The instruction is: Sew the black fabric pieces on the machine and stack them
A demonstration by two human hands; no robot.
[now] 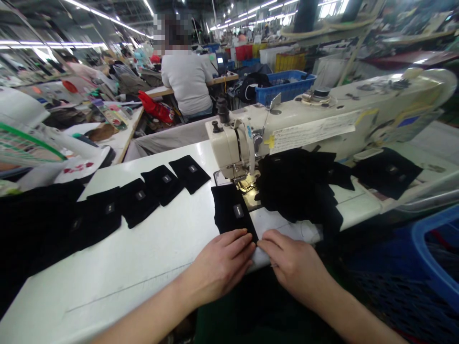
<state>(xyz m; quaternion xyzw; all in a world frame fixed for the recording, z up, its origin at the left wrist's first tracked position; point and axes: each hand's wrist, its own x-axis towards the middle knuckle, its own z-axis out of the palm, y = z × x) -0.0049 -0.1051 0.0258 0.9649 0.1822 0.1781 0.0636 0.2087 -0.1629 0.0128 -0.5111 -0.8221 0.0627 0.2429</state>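
Note:
A black fabric piece [229, 203] with a small label lies on the white table by the needle area of a sewing machine [229, 148]. My left hand [226, 258] rests on its near end, fingers stretched out flat over the cloth. At the near right corner of this piece, my right hand [292, 255] is closed in a pinch on the edge. The fingertips of both hands are close together. Beyond my right hand, a heap of black fabric [297, 184] sits against the machine, covering part of its bed.
Several labelled black pieces [139, 198] lie in an overlapping row at the left. Another labelled piece [389, 172] lies far right. A blue basket [423, 239] stands low at the right. Past the table, a person [186, 81] sits near a second blue basket [283, 86].

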